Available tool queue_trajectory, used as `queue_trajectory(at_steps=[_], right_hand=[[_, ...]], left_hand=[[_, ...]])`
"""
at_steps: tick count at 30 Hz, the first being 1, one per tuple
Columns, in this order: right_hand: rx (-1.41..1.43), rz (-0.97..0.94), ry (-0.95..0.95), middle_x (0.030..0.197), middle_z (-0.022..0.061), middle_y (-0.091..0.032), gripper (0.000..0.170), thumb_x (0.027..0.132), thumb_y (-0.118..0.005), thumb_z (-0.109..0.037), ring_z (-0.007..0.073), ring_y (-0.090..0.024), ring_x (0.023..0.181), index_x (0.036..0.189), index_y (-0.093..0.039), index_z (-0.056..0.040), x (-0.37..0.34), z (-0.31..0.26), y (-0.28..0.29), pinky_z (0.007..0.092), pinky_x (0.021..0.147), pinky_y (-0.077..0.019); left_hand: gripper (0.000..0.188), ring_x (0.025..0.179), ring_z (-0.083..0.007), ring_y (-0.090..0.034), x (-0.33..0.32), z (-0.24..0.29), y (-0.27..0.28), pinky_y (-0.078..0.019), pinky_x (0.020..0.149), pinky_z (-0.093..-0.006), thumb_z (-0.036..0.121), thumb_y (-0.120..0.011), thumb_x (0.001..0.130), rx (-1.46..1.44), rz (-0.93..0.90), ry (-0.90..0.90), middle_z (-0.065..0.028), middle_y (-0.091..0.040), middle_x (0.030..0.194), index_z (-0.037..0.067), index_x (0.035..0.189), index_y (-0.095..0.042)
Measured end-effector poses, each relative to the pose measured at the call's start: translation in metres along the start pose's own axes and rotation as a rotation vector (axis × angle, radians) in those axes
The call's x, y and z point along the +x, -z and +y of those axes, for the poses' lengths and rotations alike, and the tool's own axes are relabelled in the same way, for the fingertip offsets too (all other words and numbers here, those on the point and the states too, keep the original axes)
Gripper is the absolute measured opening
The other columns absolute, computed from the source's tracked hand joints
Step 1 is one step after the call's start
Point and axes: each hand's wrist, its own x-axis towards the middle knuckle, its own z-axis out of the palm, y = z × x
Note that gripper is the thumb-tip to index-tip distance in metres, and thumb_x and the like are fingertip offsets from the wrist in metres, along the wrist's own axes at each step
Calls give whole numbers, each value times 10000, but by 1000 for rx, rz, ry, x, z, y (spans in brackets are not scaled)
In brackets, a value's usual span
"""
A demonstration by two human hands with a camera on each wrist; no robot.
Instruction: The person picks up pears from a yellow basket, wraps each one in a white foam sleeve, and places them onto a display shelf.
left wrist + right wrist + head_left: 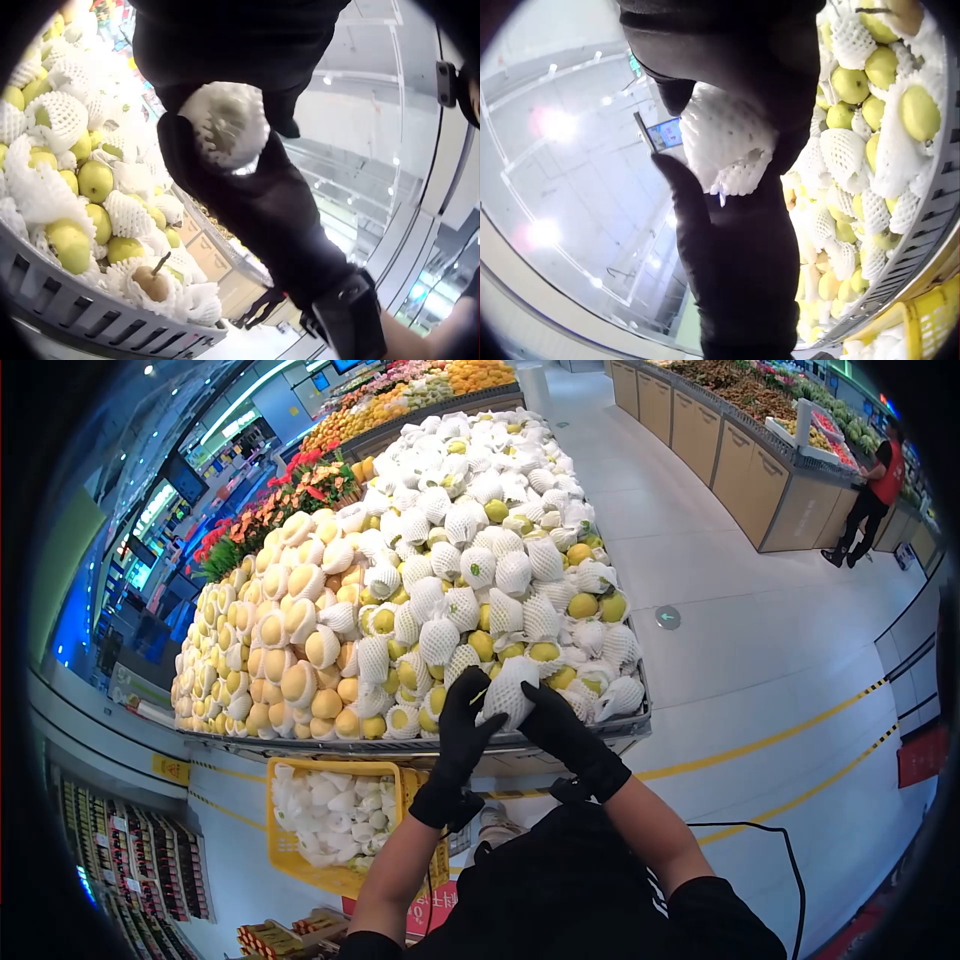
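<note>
Fingers of left hand (460,735) and right hand (566,734), both in black gloves, curled round one wrapped fruit (509,692) from opposite sides. Held above near edge of fruit display (612,727), in front of body.

By view: in left wrist, greenish end of wrapped fruit showing through white foam net; also brown stalked fruit (152,285) at display corner, grey slatted rim beside it. In right wrist, small gap and ragged edge in the net, plus lit screen (665,134) behind. Only in head, whole yellow crate (318,875) below display, white foam nets (345,810) inside, and person in red top (885,478) at far right.

Count: hands, two; held fruit, one; yellow crate, one; person in red top, one. Fruits on display too many and too overlapped to count.

Pose, head view: forearms angled inward, meeting at wrapped fruit; left steep, right slanting up-left.
</note>
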Motion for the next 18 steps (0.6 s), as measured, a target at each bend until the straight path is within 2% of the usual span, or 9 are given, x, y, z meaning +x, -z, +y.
queue_trajectory(at_steps=[2,5,7,9,10,13,14,16,18], right_hand=[[82,8,-21,1167,116,-544,452,887,-590,-172,256,-537,1110,1270,-419,-6,-3,-6,3,395,979,-434],[129,3,-33,1159,115,-549,453,870,-593,-147,263,-536,1112,1263,-423,2,-7,-18,6,404,999,-417],[89,-26,-11,1155,114,-551,468,866,-607,-164,256,-539,1109,1261,-424,6,-6,-23,10,392,987,-426],[-234,44,98,1162,115,-551,494,865,-623,-194,242,-543,1097,1269,-425,9,-2,-23,11,370,970,-433],[-398,78,149,1166,115,-551,507,865,-631,-209,235,-545,1091,1274,-426,11,-1,-22,9,359,961,-436],[-752,205,162,1176,113,-551,537,875,-632,-257,211,-562,1035,1293,-428,10,-3,-18,3,333,904,-463],[-744,164,189,1181,104,-551,547,889,-618,-285,175,-561,996,1313,-427,4,-1,-17,4,325,854,-479],[-653,180,84,1177,93,-552,555,892,-613,-292,153,-554,993,1322,-422,1,-6,-28,0,323,834,-483],[-655,218,-21,1180,84,-551,578,886,-619,-309,122,-537,1014,1332,-415,-3,-9,-34,6,310,827,-483]], left_hand=[[427,1124,-197,-513,6,-3,9,-422,998,-357,-35,-584,850,-116,10,-1,-117,-523,1206,-29,1253,-445],[371,1100,-195,-526,9,-3,11,-458,948,-356,-19,-565,871,-149,-2,115,-107,-537,1189,-34,1231,-476],[474,1089,-202,-531,12,-10,9,-476,901,-335,41,-671,813,-19,-49,104,-116,-530,1203,-3,1248,-487],[589,1098,-207,-523,10,-8,-3,-471,897,-333,91,-742,765,167,-112,53,-120,-519,1220,20,1281,-467],[752,1122,-212,-505,6,-11,-8,-456,918,-347,153,-817,688,181,-125,142,-117,-497,1247,49,1323,-428],[750,1123,-211,-530,4,-14,-19,-465,932,-360,82,-782,717,416,-117,43,-123,-501,1254,24,1347,-380],[731,1123,-213,-533,8,-19,-14,-466,934,-359,74,-773,726,307,-116,121,-127,-506,1250,14,1341,-382],[693,1122,-216,-539,13,-29,-1,-466,938,-357,59,-753,745,87,-115,279,-135,-518,1241,-7,1329,-386],[649,1111,-217,-549,8,-30,4,-474,931,-352,40,-736,758,5,-94,284,-137,-534,1224,-24,1308,-400]])
